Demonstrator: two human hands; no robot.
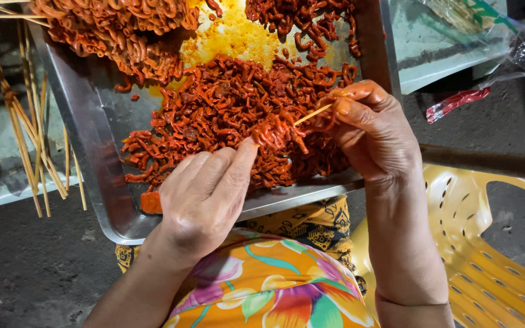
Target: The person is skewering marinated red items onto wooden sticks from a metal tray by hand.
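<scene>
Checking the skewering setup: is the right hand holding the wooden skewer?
Yes, the right hand pinches the thin wooden skewer above the metal tray.

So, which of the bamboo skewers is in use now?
The skewer pinched in the right hand, its tip in the red marinated pieces. The others lie loose left of the metal tray.

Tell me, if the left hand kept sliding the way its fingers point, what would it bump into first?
Probably the red marinated strips piled in the metal tray. The left hand points up and right, its fingertips already touching that heap beside the wooden skewer.
</scene>
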